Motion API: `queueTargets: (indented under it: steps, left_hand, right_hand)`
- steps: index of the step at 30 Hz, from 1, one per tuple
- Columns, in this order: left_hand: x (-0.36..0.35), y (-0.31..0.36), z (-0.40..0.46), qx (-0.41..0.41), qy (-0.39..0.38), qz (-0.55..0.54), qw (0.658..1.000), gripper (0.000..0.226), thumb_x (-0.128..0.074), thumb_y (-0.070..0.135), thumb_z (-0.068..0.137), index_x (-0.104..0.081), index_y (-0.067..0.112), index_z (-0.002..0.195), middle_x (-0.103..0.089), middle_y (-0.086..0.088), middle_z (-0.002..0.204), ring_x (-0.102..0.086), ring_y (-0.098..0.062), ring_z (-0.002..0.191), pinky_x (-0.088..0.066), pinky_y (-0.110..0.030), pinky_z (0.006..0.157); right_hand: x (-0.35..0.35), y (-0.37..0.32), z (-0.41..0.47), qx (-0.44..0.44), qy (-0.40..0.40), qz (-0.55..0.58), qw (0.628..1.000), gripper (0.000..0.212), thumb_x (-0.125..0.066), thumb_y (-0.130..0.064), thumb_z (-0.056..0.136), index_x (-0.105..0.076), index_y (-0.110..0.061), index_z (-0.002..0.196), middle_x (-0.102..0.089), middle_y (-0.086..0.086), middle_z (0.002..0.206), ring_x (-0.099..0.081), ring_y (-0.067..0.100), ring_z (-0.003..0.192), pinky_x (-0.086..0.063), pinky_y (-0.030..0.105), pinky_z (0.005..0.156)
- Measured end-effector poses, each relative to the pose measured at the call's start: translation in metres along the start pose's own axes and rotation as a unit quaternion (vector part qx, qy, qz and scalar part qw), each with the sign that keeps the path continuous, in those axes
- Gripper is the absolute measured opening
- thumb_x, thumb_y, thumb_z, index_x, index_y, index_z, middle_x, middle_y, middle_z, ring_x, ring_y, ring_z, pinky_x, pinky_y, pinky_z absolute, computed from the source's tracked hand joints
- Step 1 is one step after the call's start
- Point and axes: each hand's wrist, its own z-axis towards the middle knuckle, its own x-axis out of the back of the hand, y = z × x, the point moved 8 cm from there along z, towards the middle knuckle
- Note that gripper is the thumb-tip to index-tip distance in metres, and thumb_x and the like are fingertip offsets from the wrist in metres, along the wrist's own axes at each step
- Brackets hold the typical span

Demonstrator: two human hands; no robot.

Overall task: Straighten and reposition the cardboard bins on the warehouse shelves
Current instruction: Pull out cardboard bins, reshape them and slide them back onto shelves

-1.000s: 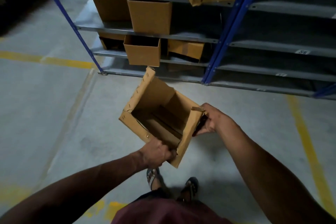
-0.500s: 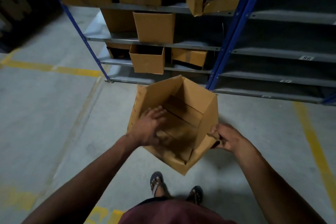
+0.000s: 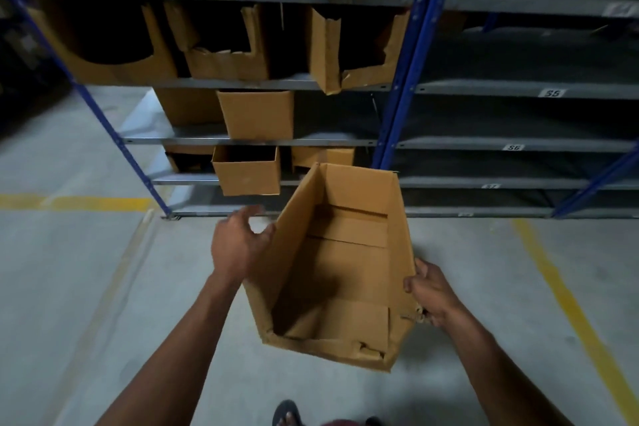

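An empty open-topped cardboard bin (image 3: 339, 263) hangs in the air in front of me, its open side facing me and its near edge torn. My right hand (image 3: 428, 290) grips the bin's right wall near the bottom corner. Beside the left wall my left hand (image 3: 238, 242) has its fingers spread, the thumb touching the wall's edge. Behind stands the shelf rack (image 3: 242, 83), where several other bins sit: a small open one (image 3: 247, 171) juts over a low shelf edge, a plain one (image 3: 257, 114) sits above it, and torn ones (image 3: 349, 52) stand higher.
A blue upright post (image 3: 397, 86) divides the rack; the grey shelves (image 3: 518, 90) to its right carry labels such as S5 and S6. Another blue post (image 3: 103, 111) slants at the left. Yellow floor lines (image 3: 76, 202) cross the concrete. My sandalled foot (image 3: 287, 413) shows below.
The bin has turned square to me and moved up toward the rack. My left hand came out of the bin's inside to its left wall. The view tilted up.
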Motion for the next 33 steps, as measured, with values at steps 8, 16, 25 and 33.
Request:
queueTargets:
  steps: [8, 16, 25, 33]
  left_hand:
    - [-0.112, -0.061, 0.021, 0.147, -0.272, -0.086, 0.947, 0.055, -0.064, 0.022, 0.100, -0.047, 0.013, 0.152, -0.068, -0.018, 0.129, -0.074, -0.037, 0.100, -0.067, -0.053, 0.071]
    - [-0.150, -0.025, 0.089, 0.082, -0.255, -0.046, 0.962, 0.041, -0.056, 0.027, 0.098, -0.058, 0.011, 0.135, -0.071, -0.012, 0.123, -0.070, -0.035, 0.107, -0.060, -0.052, 0.096]
    - [-0.193, 0.039, 0.187, 0.101, -0.197, -0.004, 0.975, 0.040, -0.056, 0.018, 0.103, -0.053, 0.008, 0.142, -0.066, -0.018, 0.130, -0.065, -0.040, 0.115, -0.055, -0.048, 0.092]
    - [-0.233, 0.043, 0.242, 0.140, -0.184, -0.018, 0.973, 0.046, -0.057, 0.012, 0.096, -0.056, 0.010, 0.142, -0.068, -0.019, 0.133, -0.065, -0.043, 0.116, -0.057, -0.053, 0.098]
  right_hand:
    - [0.003, -0.017, 0.012, 0.084, 0.013, -0.106, 0.991, 0.051, -0.065, -0.017, 0.085, -0.066, -0.045, 0.128, -0.077, -0.015, 0.111, -0.072, 0.008, 0.104, -0.058, 0.046, 0.096]
    - [0.038, -0.030, 0.094, 0.098, 0.058, -0.096, 0.989, 0.070, -0.061, -0.004, 0.094, -0.045, -0.032, 0.156, -0.066, -0.007, 0.139, -0.062, 0.010, 0.125, -0.050, 0.046, 0.108]
    - [0.065, -0.072, 0.229, 0.080, 0.088, -0.060, 0.991, 0.068, -0.058, -0.003, 0.098, -0.038, -0.026, 0.159, -0.060, -0.006, 0.142, -0.058, 0.007, 0.115, -0.047, 0.039, 0.108]
    - [0.068, -0.085, 0.304, 0.058, 0.095, -0.059, 0.992, 0.069, -0.055, 0.005, 0.097, -0.039, -0.022, 0.158, -0.060, 0.003, 0.145, -0.058, 0.006, 0.115, -0.049, 0.029, 0.102]
